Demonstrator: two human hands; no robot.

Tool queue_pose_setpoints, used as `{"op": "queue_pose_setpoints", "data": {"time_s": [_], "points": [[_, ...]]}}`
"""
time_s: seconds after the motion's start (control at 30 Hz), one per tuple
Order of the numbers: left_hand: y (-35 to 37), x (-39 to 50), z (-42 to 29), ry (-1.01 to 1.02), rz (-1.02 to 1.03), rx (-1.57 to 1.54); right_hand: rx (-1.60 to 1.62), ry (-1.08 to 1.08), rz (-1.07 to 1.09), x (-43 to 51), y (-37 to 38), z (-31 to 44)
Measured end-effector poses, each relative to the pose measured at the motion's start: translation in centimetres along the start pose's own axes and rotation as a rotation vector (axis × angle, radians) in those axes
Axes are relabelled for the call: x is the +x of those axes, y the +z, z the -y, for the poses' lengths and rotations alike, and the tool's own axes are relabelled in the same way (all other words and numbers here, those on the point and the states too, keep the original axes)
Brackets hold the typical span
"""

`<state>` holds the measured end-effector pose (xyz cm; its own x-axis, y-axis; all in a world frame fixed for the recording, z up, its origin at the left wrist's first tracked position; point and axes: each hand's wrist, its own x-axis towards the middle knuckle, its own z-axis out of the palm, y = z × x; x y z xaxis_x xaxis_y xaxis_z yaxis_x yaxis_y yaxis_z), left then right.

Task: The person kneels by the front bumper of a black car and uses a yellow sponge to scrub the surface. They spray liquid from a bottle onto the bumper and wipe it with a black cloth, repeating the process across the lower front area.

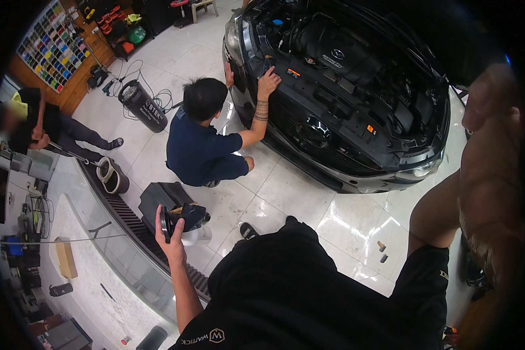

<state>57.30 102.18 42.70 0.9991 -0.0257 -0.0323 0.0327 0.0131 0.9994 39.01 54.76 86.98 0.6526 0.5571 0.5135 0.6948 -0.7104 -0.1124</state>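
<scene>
My left hand [173, 240] is raised at left centre, with thumb and fingers around a thin black object [165, 225] seen nearly edge-on; I cannot tell exactly what it is. Beyond it stands a dark grey case or stool [151, 199], with dark and yellowish items [192, 214] near its front. My right hand [490, 96] is lifted close to the camera at the right rim, large and blurred, so its fingers' state is unclear. Before me stands a dark Mazda car [315, 151], its engine bay [337, 52] exposed.
A co-worker in navy [201, 144] squats at the bumper, one hand on the car's front panel. Another person [35, 127] holds a mop at a bucket [113, 177]. A black tank [144, 107] with cables stands behind. Small tools [381, 247] lie on the tiles. A white counter [92, 284] runs left.
</scene>
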Motion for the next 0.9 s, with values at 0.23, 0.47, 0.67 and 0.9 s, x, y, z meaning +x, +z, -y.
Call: {"op": "queue_pose_setpoints", "data": {"time_s": [0.23, 0.47, 0.67, 0.9], "points": [[-0.1, -0.3, -0.2, 0.0, -0.005, 0.038, -0.004, -0.003, 0.002, 0.0, 0.1, 0.2], [-0.2, -0.5, 0.0, 0.01, -0.004, 0.029, 0.0, -0.005, 0.006, -0.1, 0.2, 0.3], [-0.3, -0.6, -0.3, -0.001, 0.002, 0.005, -0.002, -0.007, 0.014, -0.1, 0.1, 0.7], [-0.3, -0.6, -0.4, 0.009, 0.01, 0.003, -0.003, -0.004, 0.034, -0.1, -0.1, 1.2]]}}
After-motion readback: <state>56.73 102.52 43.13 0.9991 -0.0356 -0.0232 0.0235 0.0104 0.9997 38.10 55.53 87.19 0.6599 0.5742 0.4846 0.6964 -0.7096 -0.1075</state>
